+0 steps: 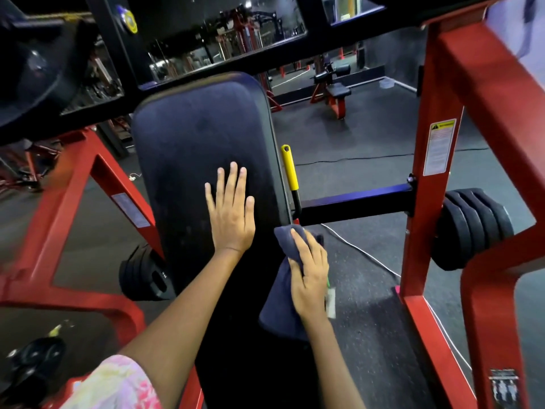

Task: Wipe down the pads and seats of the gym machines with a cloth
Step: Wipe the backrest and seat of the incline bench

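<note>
A long black back pad (pixel 194 149) of a red-framed gym machine runs up the middle of the view. My left hand (pixel 231 209) lies flat on the pad with straight, spread fingers. My right hand (pixel 309 276) presses a dark blue cloth (pixel 281 308) against the pad's right edge, fingers wrapped over the folded cloth. The cloth's lower part hangs down beside the pad. A small pale item with a green strip (pixel 331 299) shows just past my right hand; I cannot tell what it is.
A yellow-handled lever (pixel 289 168) stands just right of the pad. Red frame uprights (pixel 430 202) and stacked black weight plates (pixel 472 228) flank the right; more plates (pixel 144 276) and red frame (pixel 88 208) on the left. A black crossbar (pixel 356 203) and white cable (pixel 362 252) cross the rubber floor.
</note>
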The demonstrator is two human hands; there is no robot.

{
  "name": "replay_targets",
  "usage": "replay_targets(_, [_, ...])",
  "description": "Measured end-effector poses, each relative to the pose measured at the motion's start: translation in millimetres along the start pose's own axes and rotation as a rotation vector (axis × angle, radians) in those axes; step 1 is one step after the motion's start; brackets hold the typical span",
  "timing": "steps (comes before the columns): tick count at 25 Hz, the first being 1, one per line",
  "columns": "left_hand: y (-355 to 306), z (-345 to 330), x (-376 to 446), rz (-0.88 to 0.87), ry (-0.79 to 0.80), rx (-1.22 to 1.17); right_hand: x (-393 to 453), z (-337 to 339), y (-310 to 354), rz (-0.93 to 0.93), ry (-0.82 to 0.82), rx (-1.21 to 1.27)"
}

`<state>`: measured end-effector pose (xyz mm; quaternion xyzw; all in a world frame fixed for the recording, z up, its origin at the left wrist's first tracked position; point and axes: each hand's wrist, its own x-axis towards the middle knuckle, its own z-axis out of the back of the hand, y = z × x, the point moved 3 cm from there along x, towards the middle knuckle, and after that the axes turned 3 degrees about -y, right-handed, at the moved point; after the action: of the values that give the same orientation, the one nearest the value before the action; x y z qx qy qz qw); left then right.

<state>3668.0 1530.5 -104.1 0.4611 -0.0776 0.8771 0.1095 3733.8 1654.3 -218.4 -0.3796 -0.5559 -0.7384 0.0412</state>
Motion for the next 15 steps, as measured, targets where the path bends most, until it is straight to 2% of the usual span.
replay_targets(4, [2.1, -1.1, -0.2, -0.001, -0.040, -0.015, 81.5, -16.1, 40.1, 0.029, -0.033, 0.015])
replay_targets(6, [7.5, -0.5, 0.0, 0.127, -0.100, -0.020, 115.0, -20.8, 49.7, 0.069, -0.032, 0.021])
replay_targets(8, [11.2, 1.4, -0.7, 0.306, -0.141, -0.057, 111.0, -21.2, 42.4, 0.059, -0.046, 0.096])
replay_targets(9, [11.3, 1.3, -1.5, 0.341, -0.142, -0.064, 101.1, -19.4, 36.9, 0.056, -0.077, 0.127])
replay_targets(11, [10.8, 1.1, -2.6, 0.328, -0.137, -0.067, 95.2, -19.2, 33.4, 0.081, -0.119, 0.115])
replay_targets(15, [13.9, -2.2, 0.3, 0.315, -0.154, -0.061, 147.0, -28.2, 61.5, 0.133, -0.078, 0.065])
